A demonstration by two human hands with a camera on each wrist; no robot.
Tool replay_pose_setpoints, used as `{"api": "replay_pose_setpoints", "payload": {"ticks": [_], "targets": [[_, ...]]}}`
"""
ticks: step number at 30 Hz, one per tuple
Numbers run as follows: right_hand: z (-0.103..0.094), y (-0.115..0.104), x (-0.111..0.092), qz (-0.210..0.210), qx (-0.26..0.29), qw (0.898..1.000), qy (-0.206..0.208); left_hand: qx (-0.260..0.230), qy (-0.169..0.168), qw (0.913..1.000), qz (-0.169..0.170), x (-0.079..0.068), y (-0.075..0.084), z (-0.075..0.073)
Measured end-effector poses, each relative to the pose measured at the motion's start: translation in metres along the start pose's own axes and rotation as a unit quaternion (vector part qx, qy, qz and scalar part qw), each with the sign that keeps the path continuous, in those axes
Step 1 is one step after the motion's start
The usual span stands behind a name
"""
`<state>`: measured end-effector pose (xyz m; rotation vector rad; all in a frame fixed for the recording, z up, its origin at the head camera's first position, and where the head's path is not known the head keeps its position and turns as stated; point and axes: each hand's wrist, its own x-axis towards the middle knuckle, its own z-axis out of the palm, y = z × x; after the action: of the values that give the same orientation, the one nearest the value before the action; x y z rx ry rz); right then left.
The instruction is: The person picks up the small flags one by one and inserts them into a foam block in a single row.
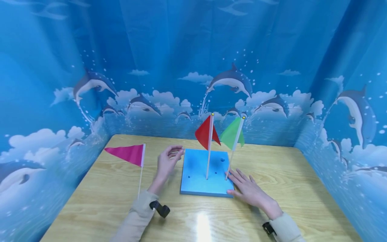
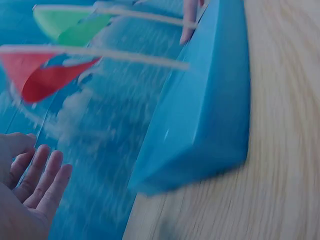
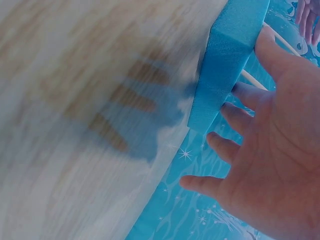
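Observation:
A blue foam block (image 1: pixel 198 187) lies flat on the table, with a red flag (image 1: pixel 204 131) and a green flag (image 1: pixel 231 133) standing in it on thin white poles. The green flag leans to the right. Beside the block's left edge is my left hand (image 1: pixel 169 162), its fingers loosely bent around nothing; in the left wrist view the hand (image 2: pixel 30 185) is apart from the block. My right hand (image 1: pixel 249 191) has its fingers spread at the block's right edge, fingertips close to the green flag's pole. The right wrist view shows the thumb and index finger (image 3: pixel 272 55) against the block's side.
A pink triangular flag (image 1: pixel 128 154) on a thin pole is left of my left arm, its lower end near the sleeve. Several small holes show in the block's top. Around the wooden table (image 1: pixel 269 158) hangs a blue curtain (image 1: pixel 169 67) printed with dolphins.

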<state>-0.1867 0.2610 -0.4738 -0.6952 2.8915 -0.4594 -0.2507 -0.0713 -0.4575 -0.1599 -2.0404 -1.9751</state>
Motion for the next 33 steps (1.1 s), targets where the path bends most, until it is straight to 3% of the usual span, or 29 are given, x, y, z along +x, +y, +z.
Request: {"api": "replay_pose_setpoints", "payload": {"ticks": [5, 15, 20, 25, 33], "targets": [[-0.001, -0.001, 0.000, -0.005, 0.000, 1.000, 0.004, 0.024, 0.027, 0.9983, -0.046, 0.003, -0.001, -0.035], [0.000, -0.001, 0.001, -0.003, -0.005, 1.000, 0.006, 0.117, 0.044, 0.9890, -0.078, -0.002, -0.013, -0.096], [0.001, 0.000, 0.001, 0.001, -0.004, 1.000, 0.002, 0.213, 0.044, 0.9687, -0.119, -0.011, -0.020, -0.116], [0.001, 0.001, 0.001, 0.000, -0.002, 1.000, 0.001, 0.306, 0.039, 0.9429, -0.125, -0.018, -0.026, -0.130], [-0.001, 0.000, 0.001, -0.004, -0.001, 1.000, 0.002, 0.344, -0.007, 0.9251, -0.161, -0.025, -0.024, -0.142]]}}
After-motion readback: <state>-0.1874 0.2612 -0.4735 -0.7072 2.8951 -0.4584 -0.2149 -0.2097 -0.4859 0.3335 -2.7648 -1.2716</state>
